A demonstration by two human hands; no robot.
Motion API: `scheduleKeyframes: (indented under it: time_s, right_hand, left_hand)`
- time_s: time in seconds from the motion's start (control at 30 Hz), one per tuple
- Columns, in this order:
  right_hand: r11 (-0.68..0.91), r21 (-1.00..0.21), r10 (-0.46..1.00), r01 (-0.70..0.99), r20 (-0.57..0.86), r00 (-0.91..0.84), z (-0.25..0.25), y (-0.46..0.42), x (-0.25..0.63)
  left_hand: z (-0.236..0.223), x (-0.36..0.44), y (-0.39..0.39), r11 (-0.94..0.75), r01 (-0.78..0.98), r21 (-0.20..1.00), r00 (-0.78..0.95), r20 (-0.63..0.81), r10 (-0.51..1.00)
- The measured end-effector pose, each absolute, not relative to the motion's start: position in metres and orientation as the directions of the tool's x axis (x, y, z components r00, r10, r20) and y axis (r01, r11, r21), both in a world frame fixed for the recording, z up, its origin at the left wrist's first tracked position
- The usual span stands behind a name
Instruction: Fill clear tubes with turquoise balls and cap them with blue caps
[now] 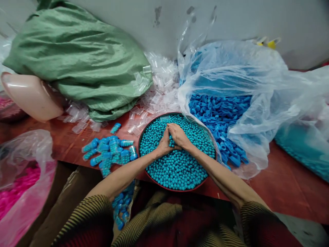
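Note:
A round red-rimmed basin full of small teal beads stands in front of me. Over its middle, my left hand and my right hand meet at the fingertips, low among the beads. Both hands have their fingers drawn together; whatever lies between them is hidden. Just beyond the fingertips, a clear plastic piece rests on the beads. To the left lie several bead-filled clear tubes with blue caps. Loose blue caps spill from a clear bag close to the basin's right side.
A green sack and a pile of clear tubes lie at the back. A pale pink container tilts at the left, above a bag of pink pieces. At the right sits a bag of teal beads on the red table.

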State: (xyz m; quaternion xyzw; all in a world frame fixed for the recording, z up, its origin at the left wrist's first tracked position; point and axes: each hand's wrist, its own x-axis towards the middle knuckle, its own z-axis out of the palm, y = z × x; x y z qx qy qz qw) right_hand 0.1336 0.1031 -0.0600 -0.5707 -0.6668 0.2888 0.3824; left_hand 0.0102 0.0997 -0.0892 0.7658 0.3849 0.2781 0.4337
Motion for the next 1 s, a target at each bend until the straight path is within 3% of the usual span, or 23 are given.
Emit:
scheduleKeyframes:
  time_s: [0.07,0.13,0.27,0.37,0.53,0.63,0.77,0.87,0.93,1.0]
  right_hand:
    - [0.199,-0.747,0.978,0.634,0.195,-0.077,-0.061,0.101,0.127]
    - [0.179,-0.758,0.983,0.627,0.154,-0.095,-0.058,0.104,0.127]
    - [0.055,-0.958,0.993,0.281,0.024,-0.113,-0.049,0.111,0.149]
    - [-0.004,-0.989,0.999,0.149,-0.012,-0.051,-0.047,0.110,0.165]
    - [0.126,-0.885,0.992,0.448,0.112,-0.058,-0.052,0.088,0.150]
    - [0.094,-0.790,0.995,0.606,0.063,-0.072,-0.053,0.074,0.124]
    - [0.098,-0.759,0.990,0.643,0.009,-0.141,-0.042,0.071,0.108]
    - [0.196,-0.724,0.980,0.662,0.118,-0.161,-0.024,0.065,0.128]
    - [0.201,-0.687,0.974,0.698,0.216,-0.067,-0.013,0.048,0.157]
    - [0.022,-0.633,0.957,0.774,0.237,0.166,-0.009,0.021,0.194]
  left_hand:
    - [-0.090,0.010,0.101,-0.366,0.392,0.844,0.566,0.093,0.819]
    - [-0.088,0.008,0.101,-0.376,0.423,0.824,0.573,0.078,0.816]
    - [-0.074,-0.004,0.096,-0.317,0.485,0.815,0.544,0.003,0.839]
    - [-0.062,-0.013,0.088,-0.282,0.555,0.783,0.505,-0.047,0.862]
    - [-0.054,-0.018,0.067,-0.335,0.633,0.698,0.399,0.077,0.914]
    - [-0.057,-0.019,0.060,-0.376,0.651,0.660,0.376,0.150,0.914]
    - [-0.062,-0.021,0.066,-0.325,0.628,0.708,0.349,0.117,0.930]
    - [-0.061,-0.021,0.071,-0.292,0.608,0.739,0.353,0.078,0.932]
    - [-0.059,-0.021,0.071,-0.319,0.620,0.717,0.367,0.095,0.925]
    - [-0.056,-0.020,0.069,-0.371,0.637,0.676,0.390,0.133,0.911]
